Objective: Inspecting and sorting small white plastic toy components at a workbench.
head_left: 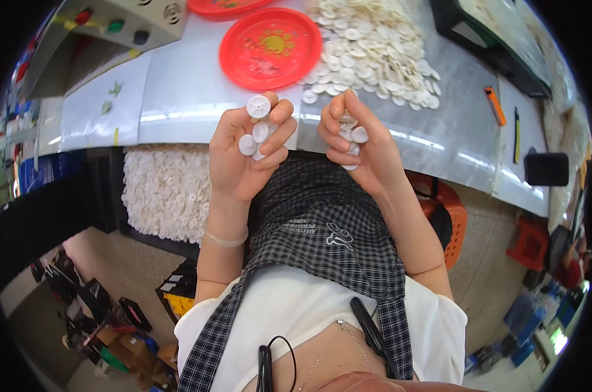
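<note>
Head view: the left hand (237, 147), fingers curled, grasps a toothed white gear (258, 106) near its fingertips and several white discs (247, 145) below it; the right hand (374, 147), likewise curled, grasps white pieces (359, 134). Beyond them, on the table (185, 85), lie a red plate (243, 55) and, just right, a white heap (374, 52).

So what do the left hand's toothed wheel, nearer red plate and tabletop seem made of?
Toothed wheel: probably matte white plastic, given even teeth and spokes. Nearer red plate: likely smooth plastic, its rim solidly coloured. Grey tabletop: glossy, streaked with reflections; perhaps metal or coated board.
</note>
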`<state>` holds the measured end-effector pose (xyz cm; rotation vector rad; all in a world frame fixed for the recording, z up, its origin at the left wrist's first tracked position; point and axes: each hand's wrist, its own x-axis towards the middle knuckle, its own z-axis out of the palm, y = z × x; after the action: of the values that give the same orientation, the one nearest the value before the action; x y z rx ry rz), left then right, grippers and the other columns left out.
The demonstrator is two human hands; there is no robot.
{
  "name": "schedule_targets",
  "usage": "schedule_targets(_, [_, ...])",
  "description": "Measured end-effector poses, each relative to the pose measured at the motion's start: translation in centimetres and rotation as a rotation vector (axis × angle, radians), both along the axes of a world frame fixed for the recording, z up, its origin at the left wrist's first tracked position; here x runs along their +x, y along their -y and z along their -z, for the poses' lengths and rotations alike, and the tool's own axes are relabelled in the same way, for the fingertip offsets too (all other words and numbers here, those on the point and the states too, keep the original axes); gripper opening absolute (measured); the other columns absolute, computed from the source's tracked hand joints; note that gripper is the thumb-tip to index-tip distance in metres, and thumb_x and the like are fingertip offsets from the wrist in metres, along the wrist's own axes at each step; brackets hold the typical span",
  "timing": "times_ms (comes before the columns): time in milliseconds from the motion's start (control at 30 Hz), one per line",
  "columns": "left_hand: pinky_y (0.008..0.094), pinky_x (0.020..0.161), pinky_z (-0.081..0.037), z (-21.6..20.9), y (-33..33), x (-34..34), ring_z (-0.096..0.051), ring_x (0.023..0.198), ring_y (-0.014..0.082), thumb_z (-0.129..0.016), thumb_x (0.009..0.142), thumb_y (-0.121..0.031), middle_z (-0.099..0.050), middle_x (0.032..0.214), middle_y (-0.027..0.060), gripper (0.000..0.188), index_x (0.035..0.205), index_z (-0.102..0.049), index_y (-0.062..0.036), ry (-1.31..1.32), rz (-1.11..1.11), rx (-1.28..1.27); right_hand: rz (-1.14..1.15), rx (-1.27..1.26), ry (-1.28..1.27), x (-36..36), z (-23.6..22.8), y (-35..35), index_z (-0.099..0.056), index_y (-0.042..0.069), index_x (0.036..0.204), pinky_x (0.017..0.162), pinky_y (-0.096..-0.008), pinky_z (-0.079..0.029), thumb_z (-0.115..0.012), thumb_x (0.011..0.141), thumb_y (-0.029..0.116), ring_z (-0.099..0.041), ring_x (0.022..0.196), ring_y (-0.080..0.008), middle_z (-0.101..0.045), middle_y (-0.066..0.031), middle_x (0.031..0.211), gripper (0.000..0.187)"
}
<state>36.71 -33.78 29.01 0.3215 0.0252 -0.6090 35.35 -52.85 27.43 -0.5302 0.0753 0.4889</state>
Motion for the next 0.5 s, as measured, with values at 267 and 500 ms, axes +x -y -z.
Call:
schedule_targets(267, [0.0203, 0.045, -0.035, -0.9, -8.5, -1.2, -0.041, 0.067, 0.0143, -0.047, 0.092, -0.021, -0.045, 0.092, 0.0071, 0.015, 0.090, -0.045, -0.0061, 0.219, -0.328, 0.076, -0.251, -0.054, -0.130, -1.1, 0.4, -8.8, -0.055, 0.009, 0.088, 0.040, -0.0162, -0.024, -0.045, 0.101, 0.036, -0.042, 0.056, -0.0035, -0.048, 0.0023, 0.070, 0.032])
schedule_targets(500, [0.0283, 0.064, -0.043, -2.3, -17.0, -4.3, -0.046, 0.075, 0.0197, -0.046, 0.097, -0.034, -0.047, 0.079, 0.0057, 0.032, 0.082, -0.047, -0.0057, 0.424, -0.498, 0.538, -0.117, -0.162, 0.551, -0.8, 4.2, -19.7, -0.069, 0.002, 0.090, 0.087, -0.0327, -0.047, -0.053, 0.096, 0.030, -0.062, 0.088, -0.0179, -0.066, -0.0066, 0.090, 0.033])
